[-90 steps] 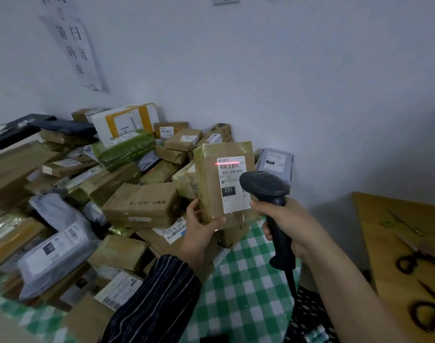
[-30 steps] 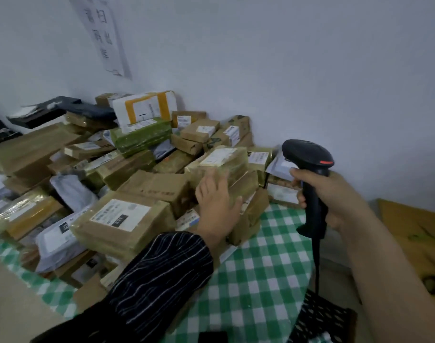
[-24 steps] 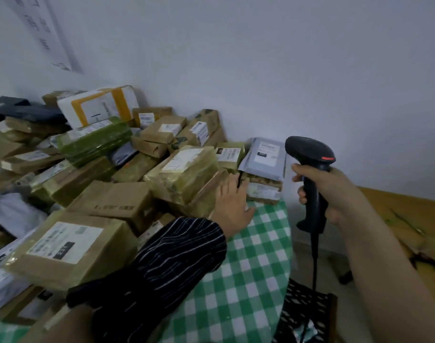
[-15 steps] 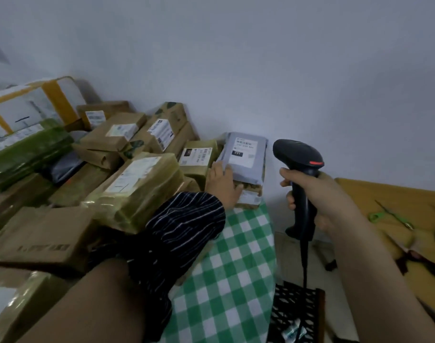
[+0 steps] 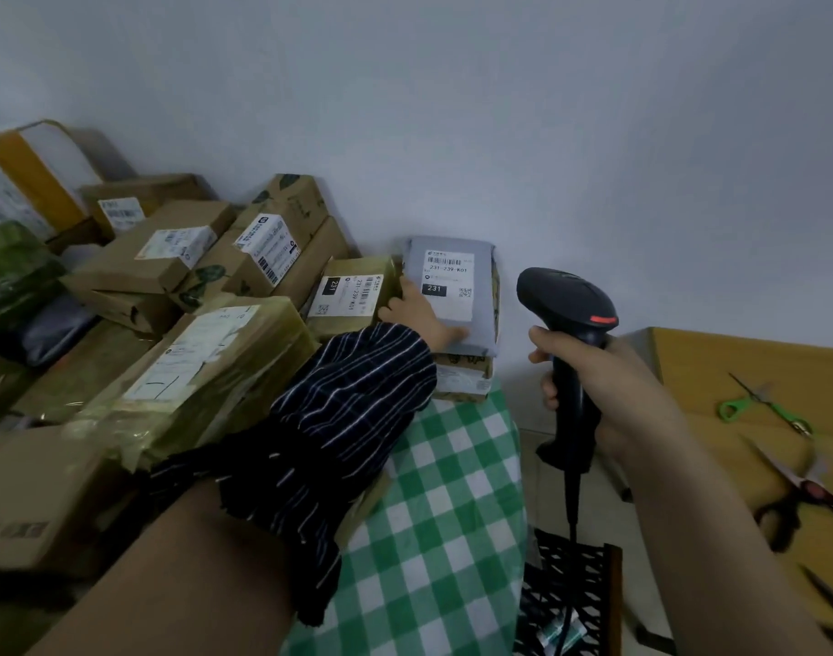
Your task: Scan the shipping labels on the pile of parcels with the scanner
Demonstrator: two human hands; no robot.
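Left hand: lies on the grey parcel, finger and thumb stretched out, not curled round it; a striped sleeve covers the forearm.
Right hand: clenched round the scanner handle.
Scanner: upright, off the table, its head just right of the grey parcel and apart from it; its cable hangs down to the crate.
Grey parcel: on top of a small stack of brown boxes, against the wall, at the far right end of the pile.
Label: white, face up on the grey parcel, reading 231-239-K01.
Pile: brown and taped parcels heaped on a green checked cloth, many with labels up; contents hidden.
Crate: black, open lattice, on the floor beside the cloth; a small pale thing lies in it, too blurred to tell.
Wooden table: at right, with green scissors and black scissors on it.
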